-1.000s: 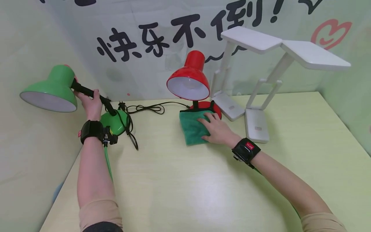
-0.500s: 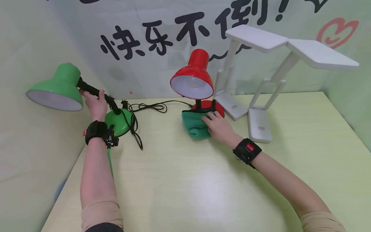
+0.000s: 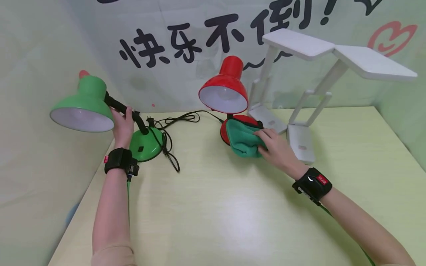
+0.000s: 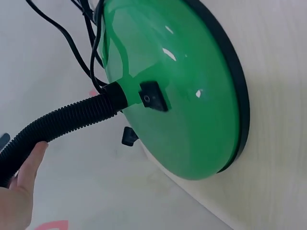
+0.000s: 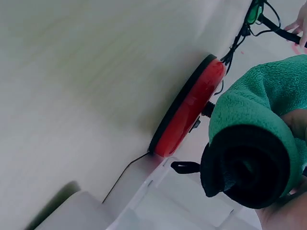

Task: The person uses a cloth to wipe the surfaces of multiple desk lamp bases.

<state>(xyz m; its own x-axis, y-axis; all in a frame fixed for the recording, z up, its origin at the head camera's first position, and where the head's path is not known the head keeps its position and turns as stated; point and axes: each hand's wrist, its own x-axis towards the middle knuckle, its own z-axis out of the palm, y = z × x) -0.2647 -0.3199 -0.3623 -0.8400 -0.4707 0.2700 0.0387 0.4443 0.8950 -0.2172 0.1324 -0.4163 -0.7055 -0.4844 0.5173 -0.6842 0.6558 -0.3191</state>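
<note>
My left hand point(image 3: 124, 127) grips the bendable black neck point(image 4: 62, 122) of a green desk lamp, just below its shade point(image 3: 83, 107). The lamp's round green base point(image 3: 145, 145) stands on the table at the left. In my right hand point(image 3: 279, 153) is a green cloth point(image 3: 244, 138), pinched between thumb and fingers. Its black-trimmed edge point(image 5: 249, 165) curls into an open roll in the right wrist view. In the head view the cloth overlaps the red base point(image 3: 223, 133) of a red desk lamp point(image 3: 231, 68), hiding part of it.
Two white folding lamps point(image 3: 301, 144) stand right of the red lamp, close to my right hand. A black cord point(image 3: 171, 157) lies coiled by the green base, and another runs from the red lamp. Behind the table point(image 3: 206, 207) hangs a wall banner point(image 3: 186, 85) with black characters.
My left hand and the green lamp have shifted right. The cloth, flat on the table at first, is now gathered in my right hand and has moved right with it.
</note>
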